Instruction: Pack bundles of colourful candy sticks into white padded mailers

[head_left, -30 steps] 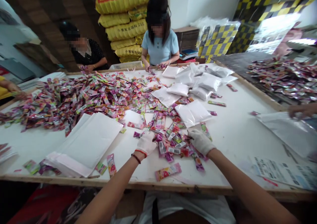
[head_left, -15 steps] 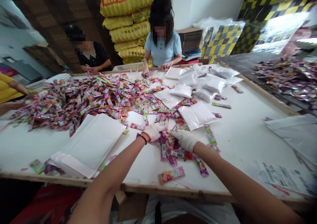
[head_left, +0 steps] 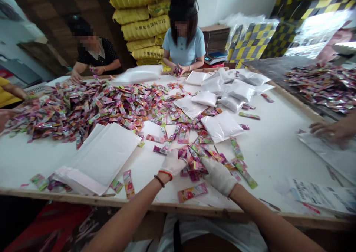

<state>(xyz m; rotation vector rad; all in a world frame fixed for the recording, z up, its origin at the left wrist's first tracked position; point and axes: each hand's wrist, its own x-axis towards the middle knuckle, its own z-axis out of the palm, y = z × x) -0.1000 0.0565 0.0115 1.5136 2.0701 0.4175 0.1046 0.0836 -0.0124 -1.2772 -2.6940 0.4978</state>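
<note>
Both of my hands wear white knit gloves. My left hand [head_left: 174, 163], a red-edged cuff and dark bracelet at its wrist, curls against the left side of a cluster of small purple, pink and green printed sachets [head_left: 196, 157]. On the other side, my right hand [head_left: 219, 176] presses in, so the sachets are gathered between the two. Some fingertips are hidden among them. One pink sachet [head_left: 193, 192] lies flat just in front of me. Filled white pouches [head_left: 222, 126] rest beyond my right hand, and flat white bags [head_left: 101, 157] are stacked to my left.
A large sachet heap [head_left: 91, 107] covers the table's left half. More filled pouches [head_left: 240, 90] lie at the back right. Co-workers sit across the table; another person's hand [head_left: 333, 131] touches a white bag [head_left: 325, 151] at right. A wooden rim [head_left: 194, 209] edges the table.
My hands have shifted slightly lower, and sachets have been drawn together between them. A co-worker's hand has appeared at the right. White bags now show at the far edge behind the heap.
</note>
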